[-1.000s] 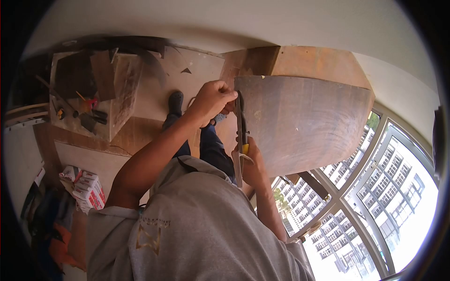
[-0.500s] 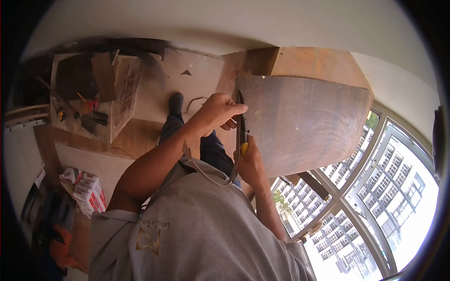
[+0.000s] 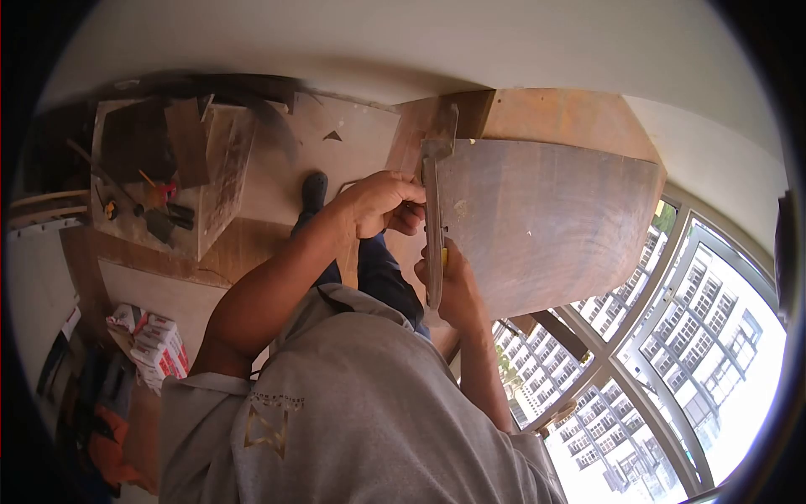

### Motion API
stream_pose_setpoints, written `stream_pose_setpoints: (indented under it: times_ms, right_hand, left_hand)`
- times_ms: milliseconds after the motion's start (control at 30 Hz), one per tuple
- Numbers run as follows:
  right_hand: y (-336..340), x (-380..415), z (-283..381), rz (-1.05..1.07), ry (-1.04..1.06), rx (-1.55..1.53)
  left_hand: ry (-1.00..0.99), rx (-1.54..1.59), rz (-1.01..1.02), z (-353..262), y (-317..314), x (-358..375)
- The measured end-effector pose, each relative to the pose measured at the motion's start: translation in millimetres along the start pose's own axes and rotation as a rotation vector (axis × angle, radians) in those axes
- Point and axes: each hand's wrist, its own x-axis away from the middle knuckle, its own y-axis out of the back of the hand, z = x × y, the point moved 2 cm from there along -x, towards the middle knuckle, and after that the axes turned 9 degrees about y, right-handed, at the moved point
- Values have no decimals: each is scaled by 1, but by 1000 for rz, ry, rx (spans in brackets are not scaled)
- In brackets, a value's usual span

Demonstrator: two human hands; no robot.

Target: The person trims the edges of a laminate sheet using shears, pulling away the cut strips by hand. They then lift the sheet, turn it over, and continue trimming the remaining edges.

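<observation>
A large brown veneered board (image 3: 546, 227) with a curved right edge lies in front of me. Along its left edge runs a thin, narrow strip (image 3: 432, 181), bent over at the far end. My left hand (image 3: 390, 202) is closed, thumb and fingers pinching the strip near its middle. My right hand (image 3: 457, 290) wraps around a yellow-handled tool (image 3: 445, 254) at the board's near left edge. Only a bit of yellow shows between strip and fingers; the rest of the tool is hidden.
At left, a wooden box-like stand (image 3: 222, 181) carries dark offcuts and hand tools. White-and-red packages (image 3: 159, 349) lie lower left. Tall windows (image 3: 688, 336) are at right. A dark offcut (image 3: 333, 135) lies on the floor beyond my foot.
The strip, which looped down toward my shirt, now stands straighter along the board's edge with its far end folded over. My left hand has shifted slightly left and down.
</observation>
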Motion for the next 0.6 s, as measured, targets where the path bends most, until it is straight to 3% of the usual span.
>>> stream_pose_setpoints:
  times_ms: [433,533,600]
  right_hand:
    - [-7,0,-16,-70,148,65]
    - [-3,-5,-10,5,123,-18]
    - [1,-5,7,8,-82,-91]
  left_hand:
    - [3,38,-72,-6,-10,7]
    - [-9,44,-57,-1,-3,0]
    - [2,28,-56,-1,-3,0]
